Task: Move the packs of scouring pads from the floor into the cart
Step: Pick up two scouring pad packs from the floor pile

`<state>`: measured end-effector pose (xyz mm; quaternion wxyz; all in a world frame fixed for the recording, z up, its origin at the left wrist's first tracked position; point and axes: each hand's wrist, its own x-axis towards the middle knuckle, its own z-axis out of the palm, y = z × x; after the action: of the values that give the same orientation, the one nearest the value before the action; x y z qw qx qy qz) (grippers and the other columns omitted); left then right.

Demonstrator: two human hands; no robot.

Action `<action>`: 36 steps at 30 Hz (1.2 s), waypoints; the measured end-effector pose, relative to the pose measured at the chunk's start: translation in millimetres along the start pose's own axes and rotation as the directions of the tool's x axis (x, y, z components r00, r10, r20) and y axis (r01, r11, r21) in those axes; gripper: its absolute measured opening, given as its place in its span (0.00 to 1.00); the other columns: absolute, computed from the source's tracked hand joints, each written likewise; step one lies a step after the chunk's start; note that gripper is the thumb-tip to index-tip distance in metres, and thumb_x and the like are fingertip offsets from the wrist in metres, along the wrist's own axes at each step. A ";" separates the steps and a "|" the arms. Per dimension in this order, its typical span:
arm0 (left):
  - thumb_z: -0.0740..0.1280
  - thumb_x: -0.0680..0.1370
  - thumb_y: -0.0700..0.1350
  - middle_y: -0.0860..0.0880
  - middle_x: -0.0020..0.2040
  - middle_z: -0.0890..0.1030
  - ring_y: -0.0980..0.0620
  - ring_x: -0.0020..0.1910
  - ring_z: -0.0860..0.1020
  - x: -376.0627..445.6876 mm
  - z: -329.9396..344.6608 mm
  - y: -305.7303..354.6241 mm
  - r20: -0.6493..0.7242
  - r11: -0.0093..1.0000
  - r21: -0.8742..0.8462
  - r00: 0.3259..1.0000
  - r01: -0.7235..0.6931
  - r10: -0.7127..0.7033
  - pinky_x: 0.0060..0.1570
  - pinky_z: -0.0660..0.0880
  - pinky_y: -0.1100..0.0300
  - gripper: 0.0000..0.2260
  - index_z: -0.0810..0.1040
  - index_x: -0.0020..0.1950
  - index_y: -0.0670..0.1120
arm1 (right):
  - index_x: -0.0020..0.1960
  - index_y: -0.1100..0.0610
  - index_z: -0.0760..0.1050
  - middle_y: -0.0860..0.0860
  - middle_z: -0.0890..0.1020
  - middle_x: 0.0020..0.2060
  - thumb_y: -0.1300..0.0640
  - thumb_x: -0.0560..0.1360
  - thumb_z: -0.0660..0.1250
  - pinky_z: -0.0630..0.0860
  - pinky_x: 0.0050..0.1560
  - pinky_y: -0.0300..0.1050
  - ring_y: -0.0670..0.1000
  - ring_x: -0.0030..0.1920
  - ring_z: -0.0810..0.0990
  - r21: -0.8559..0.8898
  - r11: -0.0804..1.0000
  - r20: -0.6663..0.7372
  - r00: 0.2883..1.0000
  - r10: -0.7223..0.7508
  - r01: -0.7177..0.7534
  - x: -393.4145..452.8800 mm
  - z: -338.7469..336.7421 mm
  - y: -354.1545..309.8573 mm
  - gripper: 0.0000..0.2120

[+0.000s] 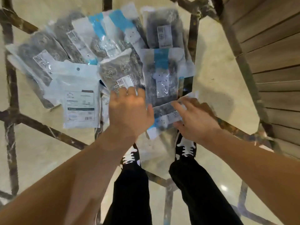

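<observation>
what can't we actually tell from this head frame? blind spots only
- Cart: not in the head view at all; location unknown.
- Left hand: its fingertips are hidden behind its own back, so grip on the steel-wool pack is unclear.
- Right hand: motion blur; contact with the blue-banded pack is uncertain.
- Pack count: overlapping packs hide each other.
- Label text on the white pack: too small and blurred.

No wording can be read on any of it. The white pack (80, 96) shows a printed panel with a dark band and a barcode, all blurred. Right of the white pack, a clear pack of scouring pads (121, 73) carries a small white sticker (123, 81) with a code square, also illegible.
</observation>
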<state>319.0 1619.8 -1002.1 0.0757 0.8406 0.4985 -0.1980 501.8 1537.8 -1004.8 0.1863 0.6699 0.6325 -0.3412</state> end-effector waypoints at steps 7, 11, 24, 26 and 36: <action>0.60 0.73 0.58 0.38 0.46 0.83 0.38 0.46 0.81 53.5 109.9 32.4 -0.036 1.000 -0.018 0.999 -0.007 0.006 0.49 0.75 0.47 0.25 0.81 0.55 0.39 | 0.75 0.57 0.72 0.64 0.71 0.74 0.50 0.62 0.85 0.70 0.67 0.72 0.69 0.75 0.68 -0.042 0.998 -0.092 0.994 -0.059 0.056 68.4 102.8 27.1 0.45; 0.63 0.74 0.59 0.38 0.44 0.82 0.38 0.45 0.80 71.2 135.4 43.2 -0.154 1.000 -0.001 0.988 0.008 -0.008 0.46 0.73 0.48 0.25 0.80 0.56 0.39 | 0.69 0.60 0.77 0.66 0.77 0.67 0.51 0.54 0.88 0.71 0.64 0.73 0.69 0.68 0.75 -0.088 0.994 -0.205 0.975 -0.089 0.073 86.6 123.2 44.1 0.46; 0.83 0.67 0.45 0.44 0.55 0.70 0.43 0.46 0.73 91.6 143.4 75.7 0.021 0.466 -0.857 0.917 0.221 -0.398 0.42 0.63 0.64 0.37 0.63 0.63 0.35 | 0.76 0.56 0.61 0.56 0.80 0.61 0.30 0.68 0.73 0.64 0.62 0.54 0.59 0.62 0.74 -0.325 0.942 -0.049 0.994 -0.101 0.080 95.0 100.4 62.4 0.48; 0.85 0.65 0.46 0.47 0.53 0.71 0.46 0.46 0.72 92.0 137.7 73.7 0.085 0.380 -0.886 0.900 0.264 -0.427 0.42 0.63 0.65 0.38 0.62 0.61 0.39 | 0.75 0.54 0.62 0.53 0.82 0.60 0.28 0.70 0.69 0.62 0.61 0.53 0.58 0.63 0.73 -0.323 0.937 0.001 0.990 -0.141 0.134 94.2 95.1 65.4 0.45; 0.84 0.64 0.47 0.53 0.41 0.87 0.53 0.42 0.86 91.8 93.6 30.9 0.417 0.069 -0.878 0.827 0.474 -0.378 0.44 0.84 0.59 0.18 0.85 0.51 0.48 | 0.69 0.45 0.70 0.48 0.82 0.53 0.26 0.67 0.71 0.78 0.52 0.50 0.53 0.53 0.82 0.012 0.996 0.060 0.994 -0.094 0.093 63.3 45.0 90.8 0.37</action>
<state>360.7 1648.5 -1127.0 0.5353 0.4139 0.7283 0.1082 578.2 1540.9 -1096.5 0.1861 0.6297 0.6558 -0.3725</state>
